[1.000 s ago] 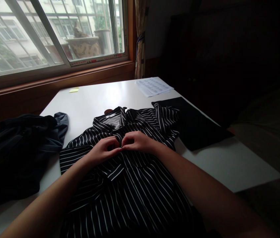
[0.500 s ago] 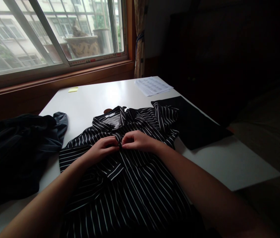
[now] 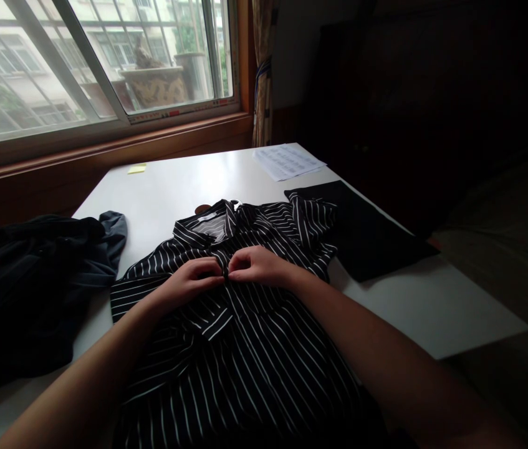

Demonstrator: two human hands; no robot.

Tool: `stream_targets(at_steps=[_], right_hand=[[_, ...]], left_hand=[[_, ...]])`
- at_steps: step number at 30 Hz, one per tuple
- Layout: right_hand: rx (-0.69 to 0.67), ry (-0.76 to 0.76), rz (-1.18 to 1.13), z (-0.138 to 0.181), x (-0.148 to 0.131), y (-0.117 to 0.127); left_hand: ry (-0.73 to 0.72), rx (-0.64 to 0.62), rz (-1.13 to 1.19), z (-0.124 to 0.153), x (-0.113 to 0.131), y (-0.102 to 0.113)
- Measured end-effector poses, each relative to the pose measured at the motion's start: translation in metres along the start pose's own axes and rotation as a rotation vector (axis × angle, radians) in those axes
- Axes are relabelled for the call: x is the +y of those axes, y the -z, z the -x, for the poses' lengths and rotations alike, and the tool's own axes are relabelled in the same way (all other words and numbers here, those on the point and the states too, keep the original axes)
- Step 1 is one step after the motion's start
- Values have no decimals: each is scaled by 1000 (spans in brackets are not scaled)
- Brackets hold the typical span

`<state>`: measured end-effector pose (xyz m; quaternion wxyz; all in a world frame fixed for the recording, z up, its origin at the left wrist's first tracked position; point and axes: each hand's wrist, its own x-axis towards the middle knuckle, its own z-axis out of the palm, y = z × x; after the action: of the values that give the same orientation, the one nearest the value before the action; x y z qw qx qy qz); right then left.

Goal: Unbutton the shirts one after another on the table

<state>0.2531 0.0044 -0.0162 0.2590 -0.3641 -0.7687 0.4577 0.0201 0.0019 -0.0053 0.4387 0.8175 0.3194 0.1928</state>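
A black shirt with white stripes [image 3: 264, 337] lies front up on the white table, its collar pointing away from me. My left hand [image 3: 198, 275] pinches the front edge of the shirt below the collar. Close beside it, my right hand [image 3: 255, 264] pinches the same front strip from the other side, thumb and fingers pressed together. The fingertips almost meet over the cloth, and any button between them is too small or hidden to make out. One short sleeve is folded across the front under my left wrist.
Dark crumpled clothing [image 3: 34, 293] lies at the left. A flat black cloth [image 3: 371, 237] is at the right by the shirt's sleeve. Printed papers [image 3: 288, 161] and a yellow sticky note [image 3: 137, 168] rest on the far part of the table [image 3: 189, 171], below a window.
Almost nothing differs. Both hands keep their pinch at the same place on the shirt front, and the view has shifted very slightly.
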Motion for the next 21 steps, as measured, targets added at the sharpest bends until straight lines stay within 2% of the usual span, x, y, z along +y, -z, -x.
stream_targets(at_steps=[21], right_hand=[[59,-36,-2,-1,4,-3]], left_hand=[[-81,51,-78,2,0,-4]])
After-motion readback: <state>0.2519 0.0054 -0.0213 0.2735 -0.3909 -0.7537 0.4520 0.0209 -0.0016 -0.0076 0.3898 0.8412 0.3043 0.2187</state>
